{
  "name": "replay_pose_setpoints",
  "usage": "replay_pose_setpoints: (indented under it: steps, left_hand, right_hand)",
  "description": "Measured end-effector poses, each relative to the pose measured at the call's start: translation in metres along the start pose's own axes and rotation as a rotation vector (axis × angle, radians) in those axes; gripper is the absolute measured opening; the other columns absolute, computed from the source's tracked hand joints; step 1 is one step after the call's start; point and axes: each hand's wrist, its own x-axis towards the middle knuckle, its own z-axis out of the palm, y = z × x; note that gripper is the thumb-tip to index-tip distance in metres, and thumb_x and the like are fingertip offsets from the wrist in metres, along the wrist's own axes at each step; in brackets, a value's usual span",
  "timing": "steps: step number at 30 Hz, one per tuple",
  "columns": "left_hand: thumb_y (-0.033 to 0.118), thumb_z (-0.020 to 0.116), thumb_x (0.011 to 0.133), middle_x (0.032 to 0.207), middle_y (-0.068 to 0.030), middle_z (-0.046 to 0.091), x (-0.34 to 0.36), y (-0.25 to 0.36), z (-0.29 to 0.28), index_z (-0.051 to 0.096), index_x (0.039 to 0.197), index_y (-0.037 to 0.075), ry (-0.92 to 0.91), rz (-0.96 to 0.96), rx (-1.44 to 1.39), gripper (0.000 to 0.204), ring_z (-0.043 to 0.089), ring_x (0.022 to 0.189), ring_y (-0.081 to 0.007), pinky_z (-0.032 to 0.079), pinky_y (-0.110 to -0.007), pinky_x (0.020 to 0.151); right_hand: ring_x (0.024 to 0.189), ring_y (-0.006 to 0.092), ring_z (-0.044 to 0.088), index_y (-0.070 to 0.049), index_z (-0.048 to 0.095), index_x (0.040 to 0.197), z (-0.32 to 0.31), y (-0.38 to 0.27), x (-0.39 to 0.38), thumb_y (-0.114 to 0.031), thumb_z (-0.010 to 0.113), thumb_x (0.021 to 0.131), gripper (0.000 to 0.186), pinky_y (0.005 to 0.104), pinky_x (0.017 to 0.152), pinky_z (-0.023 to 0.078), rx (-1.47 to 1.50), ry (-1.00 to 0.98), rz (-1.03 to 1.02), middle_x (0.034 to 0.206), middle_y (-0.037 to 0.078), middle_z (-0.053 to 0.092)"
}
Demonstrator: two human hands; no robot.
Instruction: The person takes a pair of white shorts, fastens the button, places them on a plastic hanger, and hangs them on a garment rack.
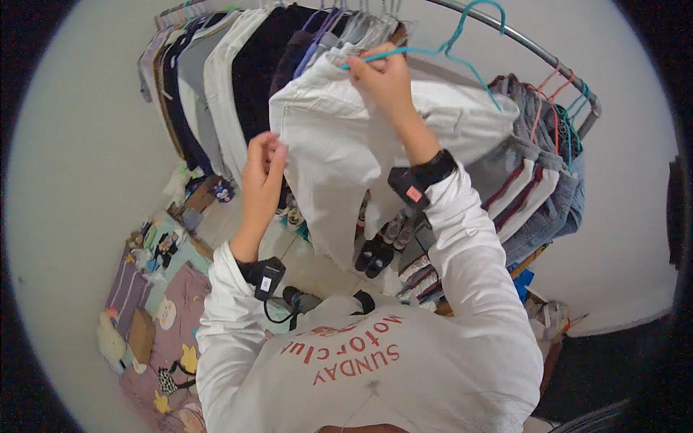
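White trousers (325, 159) hang in front of me, their waist spread along the top and the legs falling toward the floor. A teal hanger (473, 68) runs along the waist, its hook raised near the metal rail. My right hand (386, 79) is closed around the hanger's left arm beside the waistband. Lower and to the left, my left hand (263, 166) has its fingers curled together at the trousers' left side edge. The cloth hides part of its fingertips.
A curved metal rail (530, 45) holds many garments left and right, including grey striped trousers (523, 191) on coral hangers. Black shoes (374, 256) stand on the floor below. At lower left lies pink patterned bedding (184, 292) with scattered items.
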Motion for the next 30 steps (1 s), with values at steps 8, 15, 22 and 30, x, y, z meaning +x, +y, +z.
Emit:
replay_pose_setpoints:
  steps: [8,15,22,30]
  left_hand:
    - [0.024,0.054,0.072,0.096,-0.0186,0.050,0.010,-0.016,0.021,0.049,0.098,0.001,0.104,0.117,0.329,0.035,0.045,0.091,-0.0320,0.035,-0.037,0.078]
    - [0.024,0.049,0.072,0.096,-0.0163,0.051,-0.010,-0.045,0.022,0.053,0.087,0.005,-0.385,-0.271,0.323,0.025,0.049,0.085,-0.0347,0.040,-0.040,0.070]
    - [0.040,0.043,0.070,0.090,-0.0213,0.053,-0.009,-0.066,0.028,0.053,0.092,0.005,-0.448,-0.425,0.765,0.042,0.051,0.084,-0.0371,0.040,-0.043,0.073]
    - [0.040,0.043,0.068,0.089,-0.0287,0.052,-0.017,-0.082,0.036,0.053,0.091,-0.006,-0.724,-0.634,0.722,0.053,0.051,0.084,-0.0402,0.040,-0.041,0.076]
  right_hand:
    - [0.050,0.0074,0.047,-0.003,0.039,0.075,0.035,0.043,-0.106,-0.003,0.055,0.075,0.017,0.0193,0.043,0.039,-0.040,-0.038,0.240,0.060,0.006,0.051]
    - [0.053,0.0051,0.047,-0.003,0.041,0.074,0.024,0.046,-0.139,-0.005,0.056,0.076,0.016,0.0173,0.046,0.040,-0.019,-0.042,0.240,0.061,0.004,0.052]
    - [0.053,0.0078,0.049,-0.004,0.041,0.072,0.012,0.060,-0.153,-0.006,0.057,0.075,0.016,0.0200,0.048,0.041,0.026,-0.006,0.349,0.062,0.005,0.053]
    - [0.054,0.0099,0.052,-0.003,0.041,0.071,-0.007,0.072,-0.171,-0.006,0.057,0.074,0.017,0.0205,0.049,0.041,0.130,0.108,0.489,0.061,0.006,0.052]
